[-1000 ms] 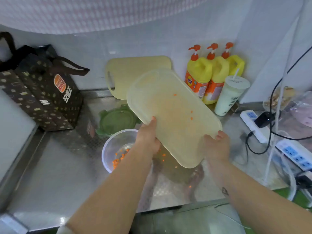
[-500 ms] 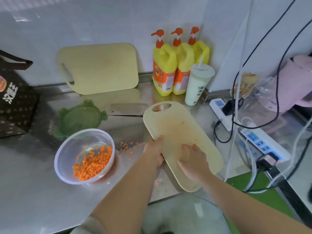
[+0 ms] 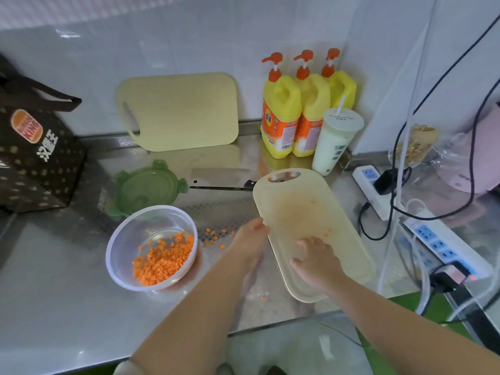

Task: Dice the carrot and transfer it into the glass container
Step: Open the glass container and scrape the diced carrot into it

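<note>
Diced carrot (image 3: 162,259) left of left hand (image 3: 250,238)

Open counter (image 3: 54,293) lies along the front-left edge. Mid-counter, bowl (image 3: 130,234), lid (image 3: 147,186), knife (image 3: 219,178) and board (image 3: 305,217) crowd together. Bottles (image 3: 281,115) and cup (image 3: 331,147) fill the back corner; power strips (image 3: 443,244) line the right edge; a bag (image 3: 35,152) blocks the left.

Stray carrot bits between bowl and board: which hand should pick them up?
Probably left. The left hand sits at the board's left edge, right beside the bits and nearer the bowl. The right hand lies on the board, farther away.
</note>
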Demonstrator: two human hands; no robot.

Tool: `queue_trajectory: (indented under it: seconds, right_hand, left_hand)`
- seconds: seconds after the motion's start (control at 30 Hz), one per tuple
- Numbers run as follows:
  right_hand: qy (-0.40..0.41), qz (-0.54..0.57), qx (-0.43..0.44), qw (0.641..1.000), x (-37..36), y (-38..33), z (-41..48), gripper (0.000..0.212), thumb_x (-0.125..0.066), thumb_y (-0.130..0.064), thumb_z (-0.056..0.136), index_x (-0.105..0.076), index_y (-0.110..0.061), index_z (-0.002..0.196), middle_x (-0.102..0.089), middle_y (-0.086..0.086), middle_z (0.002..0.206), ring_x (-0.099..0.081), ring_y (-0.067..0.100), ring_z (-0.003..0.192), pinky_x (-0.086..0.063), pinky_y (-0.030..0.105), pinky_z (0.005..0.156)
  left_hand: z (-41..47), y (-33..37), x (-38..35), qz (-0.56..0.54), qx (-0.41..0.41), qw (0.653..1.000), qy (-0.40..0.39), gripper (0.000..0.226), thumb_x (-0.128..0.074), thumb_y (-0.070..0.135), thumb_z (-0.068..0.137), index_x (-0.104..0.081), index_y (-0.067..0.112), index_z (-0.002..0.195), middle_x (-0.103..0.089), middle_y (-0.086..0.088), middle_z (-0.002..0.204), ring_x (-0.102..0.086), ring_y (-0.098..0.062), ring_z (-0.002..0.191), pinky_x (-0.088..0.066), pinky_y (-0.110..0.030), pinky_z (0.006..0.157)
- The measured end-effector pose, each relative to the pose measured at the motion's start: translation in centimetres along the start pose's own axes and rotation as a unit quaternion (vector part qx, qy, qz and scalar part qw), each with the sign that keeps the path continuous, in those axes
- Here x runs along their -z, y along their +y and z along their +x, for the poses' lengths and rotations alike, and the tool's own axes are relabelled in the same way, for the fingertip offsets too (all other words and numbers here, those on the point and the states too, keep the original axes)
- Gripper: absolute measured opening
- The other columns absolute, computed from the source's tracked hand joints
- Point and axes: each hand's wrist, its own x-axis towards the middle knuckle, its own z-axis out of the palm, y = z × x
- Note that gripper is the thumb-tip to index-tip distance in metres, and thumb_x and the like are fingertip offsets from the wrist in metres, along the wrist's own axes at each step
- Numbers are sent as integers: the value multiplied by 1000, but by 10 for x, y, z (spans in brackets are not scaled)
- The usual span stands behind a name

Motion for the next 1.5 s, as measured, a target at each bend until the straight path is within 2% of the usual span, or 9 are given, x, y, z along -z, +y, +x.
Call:
queue_trajectory:
  seconds: [0.2,0.33,0.47,0.53,0.67,0.9,1.13,1.33,1.5]
  right_hand:
    - [19,146,137,980,2,-64,5,18,-54,-8,90,-68,-16,97,-68,1,97,-63,11,89,-41,20,83]
    - [-20,196,163,967,-9,-117,11,27,-57,-10,87,-56,-26,66,-63,-9,63,-53,-3,43,-40,11,53]
    - [-13,199,166,966,-25,-158,19,9,-60,-25,91,-60,-18,86,-63,-4,75,-57,11,64,-37,6,56]
    - [-42,206,142,967,-34,-175,26,27,-58,-32,92,-58,-13,110,-66,4,93,-60,17,72,-47,18,66]
    - [-105,152,153,971,-44,-197,31,18,-50,-19,91,-63,-11,81,-68,11,66,-68,26,56,-46,22,44]
    - [-70,199,193,958,-29,-243,33,23,-47,-2,81,-66,-10,92,-59,3,59,-54,15,49,-44,29,54]
    - [-174,213,186,943,-46,-238,37,11,-53,-9,88,-52,-16,97,-64,0,80,-56,13,40,-41,23,46]
    - [-28,55,280,958,-45,-252,85,21,-46,-24,99,-61,-17,113,-66,1,108,-65,17,84,-46,27,72]
    - [0,-178,421,889,-57,-283,111,33,-55,-27,94,-54,-18,126,-51,0,127,-54,22,110,-44,32,78]
  left_hand:
    - [-35,24,53,72,-82,989,100,27,-48,12,97,-54,25,119,-64,9,94,-61,-12,84,-47,-35,91]
    - [-62,32,120,95,-125,963,217,22,-49,12,96,-60,26,108,-67,12,89,-64,-14,84,-51,-33,85]
    - [-87,15,192,188,-95,894,395,26,-49,12,91,-63,21,111,-66,2,105,-61,-17,95,-46,-28,79]
    - [-93,5,216,251,-42,866,431,35,-50,14,87,-57,16,121,-59,-8,117,-53,-24,107,-40,-31,84]
    - [-89,-11,239,296,94,892,328,40,-47,17,89,-50,11,128,-57,-13,121,-52,-32,112,-44,-35,88]
    - [-103,13,267,145,68,942,294,23,-39,0,86,-55,13,75,-41,-1,44,-35,-18,42,-25,-19,41]
    - [-104,-1,286,189,76,944,260,28,-42,5,80,-58,18,99,-58,-4,74,-55,-23,65,-44,-24,53]
    - [-107,-15,300,179,83,942,272,39,-42,20,73,-58,21,109,-64,-6,91,-62,-31,87,-52,-41,76]
    - [-113,-23,314,146,88,934,313,23,-46,13,88,-59,26,102,-60,0,75,-59,-24,72,-48,-33,64]
